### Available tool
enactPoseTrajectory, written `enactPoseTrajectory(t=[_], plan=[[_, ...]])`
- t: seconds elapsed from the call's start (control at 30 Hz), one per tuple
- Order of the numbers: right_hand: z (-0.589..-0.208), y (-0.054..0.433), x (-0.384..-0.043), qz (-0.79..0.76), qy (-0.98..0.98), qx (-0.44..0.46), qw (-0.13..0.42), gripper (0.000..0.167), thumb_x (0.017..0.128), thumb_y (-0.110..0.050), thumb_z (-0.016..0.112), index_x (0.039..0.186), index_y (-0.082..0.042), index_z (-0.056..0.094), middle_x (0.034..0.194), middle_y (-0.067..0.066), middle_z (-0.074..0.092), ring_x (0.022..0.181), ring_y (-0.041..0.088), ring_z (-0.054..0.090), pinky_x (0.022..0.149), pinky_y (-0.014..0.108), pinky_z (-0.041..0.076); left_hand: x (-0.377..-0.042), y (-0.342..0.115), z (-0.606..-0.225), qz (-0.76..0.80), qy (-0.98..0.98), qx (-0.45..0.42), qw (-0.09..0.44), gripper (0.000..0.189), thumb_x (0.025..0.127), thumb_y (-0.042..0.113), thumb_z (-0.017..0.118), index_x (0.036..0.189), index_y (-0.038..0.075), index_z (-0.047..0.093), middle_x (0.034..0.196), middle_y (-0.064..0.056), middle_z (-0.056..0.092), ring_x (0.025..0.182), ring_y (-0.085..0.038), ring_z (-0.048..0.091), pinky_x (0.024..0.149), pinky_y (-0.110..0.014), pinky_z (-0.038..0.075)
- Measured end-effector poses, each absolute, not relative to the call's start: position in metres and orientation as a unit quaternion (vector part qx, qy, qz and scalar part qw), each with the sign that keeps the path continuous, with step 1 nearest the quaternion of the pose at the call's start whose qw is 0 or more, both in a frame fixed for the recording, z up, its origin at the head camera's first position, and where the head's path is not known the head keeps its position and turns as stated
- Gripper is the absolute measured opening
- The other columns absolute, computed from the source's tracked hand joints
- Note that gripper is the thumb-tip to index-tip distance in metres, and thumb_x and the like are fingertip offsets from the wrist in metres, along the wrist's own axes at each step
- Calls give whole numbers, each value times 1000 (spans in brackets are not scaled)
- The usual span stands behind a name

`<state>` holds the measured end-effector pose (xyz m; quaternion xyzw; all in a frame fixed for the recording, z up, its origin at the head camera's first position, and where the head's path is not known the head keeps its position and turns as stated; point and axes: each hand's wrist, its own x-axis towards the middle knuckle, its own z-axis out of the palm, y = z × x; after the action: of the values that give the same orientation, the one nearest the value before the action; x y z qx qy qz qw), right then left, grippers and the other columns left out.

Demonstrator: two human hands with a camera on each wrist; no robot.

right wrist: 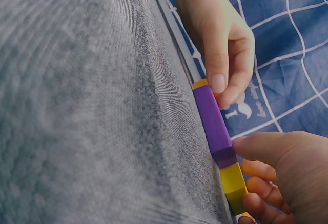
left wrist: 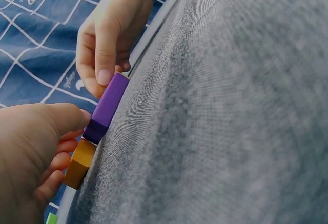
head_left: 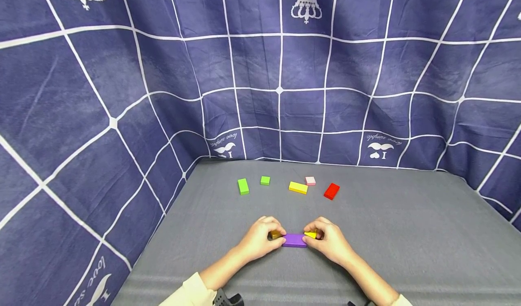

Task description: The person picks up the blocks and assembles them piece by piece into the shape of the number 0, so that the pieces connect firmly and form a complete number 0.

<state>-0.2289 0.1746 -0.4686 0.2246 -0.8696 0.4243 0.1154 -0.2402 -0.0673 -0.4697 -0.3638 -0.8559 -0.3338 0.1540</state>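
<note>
A purple block [head_left: 295, 240] lies lengthwise between my two hands on the grey cloth. My left hand [head_left: 260, 239] pinches its left end, thumb on the near side and fingers curled around behind. At the other end my right hand [head_left: 331, 242] pinches the block in the same way. An orange block [left wrist: 79, 164] sits at the purple block's left end, beside the curled left fingers. By the right end is a yellow block [right wrist: 233, 187], with the right fingertips at its side. From the head view, the fingers partly hide both of these end blocks.
Farther back lie a long green block [head_left: 243, 186], a small green block [head_left: 265, 180], another yellow block [head_left: 298, 188], a pink block [head_left: 310, 180] and a red block [head_left: 331, 191]. A blue gridded curtain [head_left: 256, 107] borders the grey surface [head_left: 399, 233] behind and at the sides.
</note>
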Motion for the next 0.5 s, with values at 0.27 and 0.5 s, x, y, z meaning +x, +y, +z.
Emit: enactPoseTrajectory(t=[0.27,0.5], plan=[[-468,173,-229,425,-868,226,119,16,76,-15,84,87,-13,72,80,-7,57,66,8,48,58,21,41,-242,-69,-470,-342,-855,-359,148,10,79,13,79,87,12,73,89,6,64,85,-11,55,76,-23,45],[-460,176,-232,428,-871,216,107,16,75,-12,83,87,-10,72,80,-5,59,66,6,50,58,22,43,-241,-68,-472,-343,-853,-363,154,10,78,14,79,87,13,73,90,7,64,86,-9,55,76,-21,45]])
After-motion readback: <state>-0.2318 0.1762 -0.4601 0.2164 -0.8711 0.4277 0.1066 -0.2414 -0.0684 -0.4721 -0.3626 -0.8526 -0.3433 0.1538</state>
